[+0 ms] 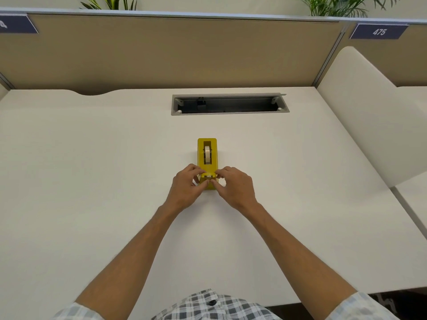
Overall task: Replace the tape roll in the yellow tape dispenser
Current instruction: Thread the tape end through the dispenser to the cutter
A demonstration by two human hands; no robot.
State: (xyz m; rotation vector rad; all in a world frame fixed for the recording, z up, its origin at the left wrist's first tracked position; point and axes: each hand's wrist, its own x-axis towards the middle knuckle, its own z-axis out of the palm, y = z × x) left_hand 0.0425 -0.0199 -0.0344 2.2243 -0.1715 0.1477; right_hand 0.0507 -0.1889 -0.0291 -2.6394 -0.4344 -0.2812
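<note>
Both hands (184,188) at dispenser (207,158) (open desk (92,169))

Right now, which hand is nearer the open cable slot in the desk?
Right. The right hand lies almost straight below the cable slot; the left hand sits further left. Both grip the tape dispenser.

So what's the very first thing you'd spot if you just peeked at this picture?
The bright yellow tape dispenser in the middle of the pale desk, with a tape roll sitting in its slot. Next, the left hand and right hand pinching its near end, one from each side. Behind it, a long open slot is cut into the desk.
</note>
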